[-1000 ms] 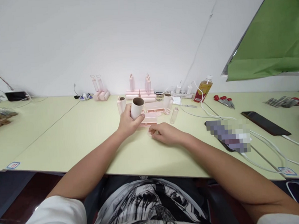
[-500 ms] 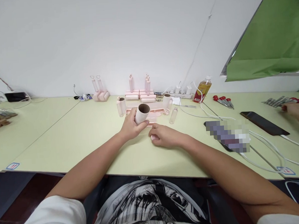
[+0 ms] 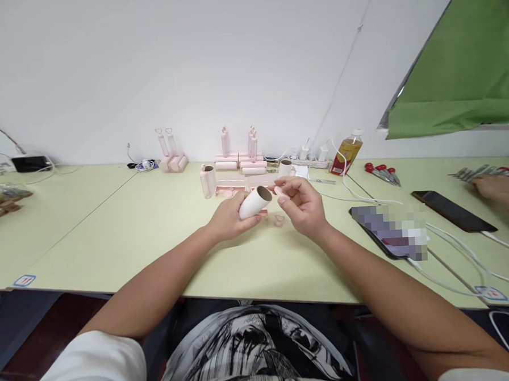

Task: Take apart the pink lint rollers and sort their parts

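Note:
A white tube (image 3: 252,205) with a brown open end is gripped in my left hand (image 3: 229,217), its mouth tilted up to the right. Close to that mouth, my right hand (image 3: 303,205) pinches a small pale pink disc (image 3: 281,193) between thumb and fingers. A small pink heart-shaped piece (image 3: 279,219) lies on the table between my hands. Behind the tube are shallow pink trays (image 3: 231,190), partly hidden by my hands. Upright at their left stand a pink cylinder (image 3: 205,183) and another tube (image 3: 210,177); a further tube (image 3: 284,167) stands at their right.
Pink rollers (image 3: 253,163) and cylinders line the wall. To the right are a drink bottle (image 3: 347,152), red-tipped tools (image 3: 383,173), two phones (image 3: 452,210) and white cables. A co-worker's hand (image 3: 496,192) is at the far right. Bagged brown pieces (image 3: 3,201) lie far left.
My right hand has risen from the table toward the tube's mouth and now shows the pink disc. The tube in my left hand has shifted right and tilted more. The heart-shaped piece has come into view.

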